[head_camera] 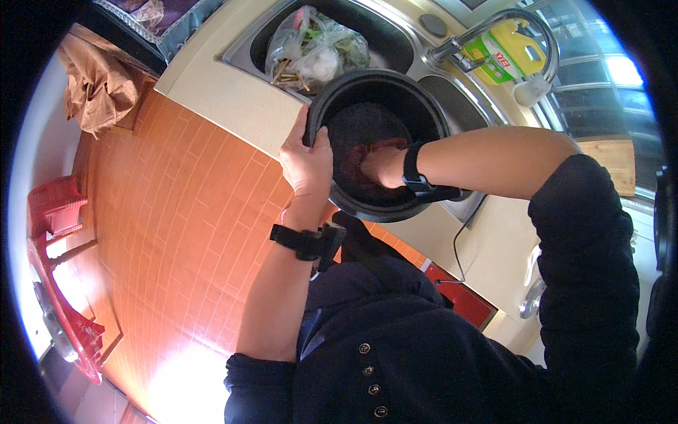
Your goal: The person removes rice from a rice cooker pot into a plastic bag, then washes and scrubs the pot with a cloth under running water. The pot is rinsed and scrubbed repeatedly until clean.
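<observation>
A deep, round black pot [371,115] is tilted towards me at the counter edge, partly over the sink. My left hand [310,159] grips its left rim, with the thumb on the inner side. Reaching down inside is my right hand [384,163], near the pot's inner wall. Something dark reddish [389,143] shows around its fingers; shadow hides what it is and whether the hand holds it. Black straps are around both wrists.
A clear plastic bag [318,50] of vegetable scraps lies in the left sink basin [389,34]. The faucet [450,47] arches beside a yellow jug [508,53]. A wooden cutting board [609,164] and a black cable [456,249] are at the right.
</observation>
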### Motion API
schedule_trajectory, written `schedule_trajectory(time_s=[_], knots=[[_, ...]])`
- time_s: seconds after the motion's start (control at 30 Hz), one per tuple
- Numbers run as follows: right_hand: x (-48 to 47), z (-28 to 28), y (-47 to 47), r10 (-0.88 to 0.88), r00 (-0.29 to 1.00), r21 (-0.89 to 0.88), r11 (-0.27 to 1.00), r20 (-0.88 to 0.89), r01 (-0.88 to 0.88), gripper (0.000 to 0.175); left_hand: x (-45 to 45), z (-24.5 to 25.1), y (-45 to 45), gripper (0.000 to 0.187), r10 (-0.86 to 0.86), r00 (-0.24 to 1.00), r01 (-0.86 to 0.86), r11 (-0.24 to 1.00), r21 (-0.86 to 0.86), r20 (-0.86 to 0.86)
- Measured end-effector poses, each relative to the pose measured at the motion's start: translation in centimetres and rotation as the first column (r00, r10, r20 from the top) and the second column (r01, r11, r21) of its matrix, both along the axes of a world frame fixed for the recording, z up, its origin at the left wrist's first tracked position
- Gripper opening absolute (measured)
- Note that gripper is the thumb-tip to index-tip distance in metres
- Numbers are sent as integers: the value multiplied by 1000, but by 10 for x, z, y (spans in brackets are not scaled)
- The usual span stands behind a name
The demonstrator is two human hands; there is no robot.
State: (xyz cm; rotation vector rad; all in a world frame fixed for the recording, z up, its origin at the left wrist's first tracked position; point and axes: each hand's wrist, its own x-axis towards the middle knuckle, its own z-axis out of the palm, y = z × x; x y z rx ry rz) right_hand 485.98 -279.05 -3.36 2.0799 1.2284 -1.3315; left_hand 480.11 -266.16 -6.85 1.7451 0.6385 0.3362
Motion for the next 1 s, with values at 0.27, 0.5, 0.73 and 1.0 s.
schedule_trajectory(time_s=[0.27, 0.5, 0.73, 1.0], knots=[[0, -12, 30, -84, 996, 357, 931, 14, 73, 29, 2, -4, 1, 44, -11, 1000, 10, 997, 79, 9], [25, -61, 35, -355, 922, 524, 821, 157, 226, 30, 0, -4, 4, 45, -54, 998, 55, 989, 135, -7], [47, -47, 0, -484, 867, 548, 761, 123, 347, 27, 13, 1, 12, 45, -234, 972, 231, 967, 104, 19], [46, 3, -58, -560, 815, 633, 686, 146, 358, 19, 40, 9, 29, 42, -496, 867, 489, 865, 115, 43]])
